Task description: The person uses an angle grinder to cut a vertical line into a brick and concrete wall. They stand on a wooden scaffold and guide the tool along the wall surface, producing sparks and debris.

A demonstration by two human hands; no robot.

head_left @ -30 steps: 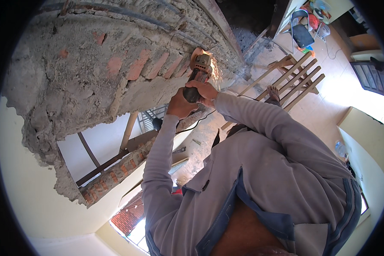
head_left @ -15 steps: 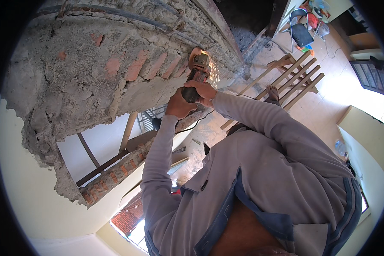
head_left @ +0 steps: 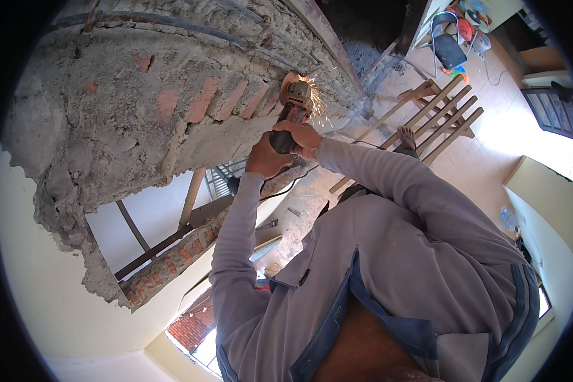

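Both my hands grip an angle grinder (head_left: pixel 295 109) with a dark body and a metal gear head. My left hand (head_left: pixel 267 158) is closed round its rear end. My right hand (head_left: pixel 303 136) wraps over the body just ahead of it. At the top, the grinder's disc and guard (head_left: pixel 291 81) meet the broken concrete beside a steel reinforcing bar (head_left: pixel 172 23). Orange sparks (head_left: pixel 318 105) fly off to the right of the disc. The exact contact point is hidden behind the tool. A dark power cord (head_left: pixel 291 187) trails from below my hands.
Broken wall (head_left: pixel 127 114) with exposed bricks fills the upper left, above a framed opening (head_left: pixel 134 223). Wooden slats (head_left: pixel 439 121) stand near my bare foot (head_left: pixel 407 137). Further back are a dark chair (head_left: pixel 450 51) and a heap of mixed items. A clear bottle (head_left: pixel 508 219) sits at the right.
The grinder and both hands stay almost in place, with only a very slight shift. The spray of sparks has changed shape and spreads a little wider.
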